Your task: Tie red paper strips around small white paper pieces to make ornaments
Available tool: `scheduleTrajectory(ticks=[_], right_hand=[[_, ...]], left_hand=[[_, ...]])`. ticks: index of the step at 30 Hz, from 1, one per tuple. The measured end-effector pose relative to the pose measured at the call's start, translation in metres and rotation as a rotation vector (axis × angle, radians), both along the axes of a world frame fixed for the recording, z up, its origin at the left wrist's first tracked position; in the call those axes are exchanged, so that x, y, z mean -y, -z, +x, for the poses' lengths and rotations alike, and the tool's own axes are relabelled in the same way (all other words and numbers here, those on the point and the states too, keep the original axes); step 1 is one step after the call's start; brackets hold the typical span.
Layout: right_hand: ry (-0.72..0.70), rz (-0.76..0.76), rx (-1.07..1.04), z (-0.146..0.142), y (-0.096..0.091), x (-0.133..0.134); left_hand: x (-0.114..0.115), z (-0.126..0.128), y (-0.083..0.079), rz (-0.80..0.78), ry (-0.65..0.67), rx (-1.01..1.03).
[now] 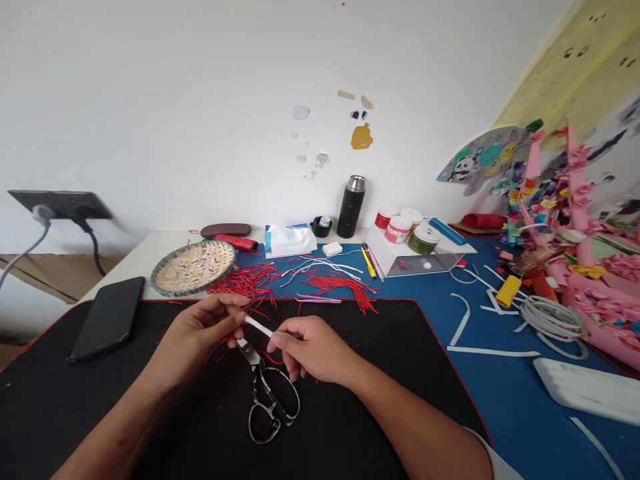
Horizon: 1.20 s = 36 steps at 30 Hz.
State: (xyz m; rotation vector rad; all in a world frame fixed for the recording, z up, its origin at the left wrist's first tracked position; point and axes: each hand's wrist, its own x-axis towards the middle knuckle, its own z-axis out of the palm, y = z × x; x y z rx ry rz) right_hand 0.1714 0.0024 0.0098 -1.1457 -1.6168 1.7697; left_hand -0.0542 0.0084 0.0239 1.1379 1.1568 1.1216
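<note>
White wall behind cluttered blue table

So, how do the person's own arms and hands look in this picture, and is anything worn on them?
Both forearms are bare, and no glove, ring, watch or bracelet shows on the left hand or the right hand. The only clothing in view is a light grey sleeve at the upper right arm, near the bottom edge. The left arm leaves the picture before any sleeve appears.

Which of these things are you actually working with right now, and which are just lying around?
In use: left hand and right hand pinching a white strip; scissors just beneath.

Lying about: phone, woven tray, black flask, paint jars.
</note>
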Motion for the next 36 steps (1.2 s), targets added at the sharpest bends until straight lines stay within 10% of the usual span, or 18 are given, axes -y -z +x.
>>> scheduleTrajectory(ticks=[21, 36], right_hand=[[-0.007, 0.036, 0.006, 0.000, 0.003, 0.001], [0.013, 0.022, -0.050, -0.001, 0.003, 0.001]], left_hand=[[-0.009, -0.007, -0.001, -0.083, -0.178, 0.119], [0.004, 0.021, 0.015, -0.169, 0.117, 0.220]])
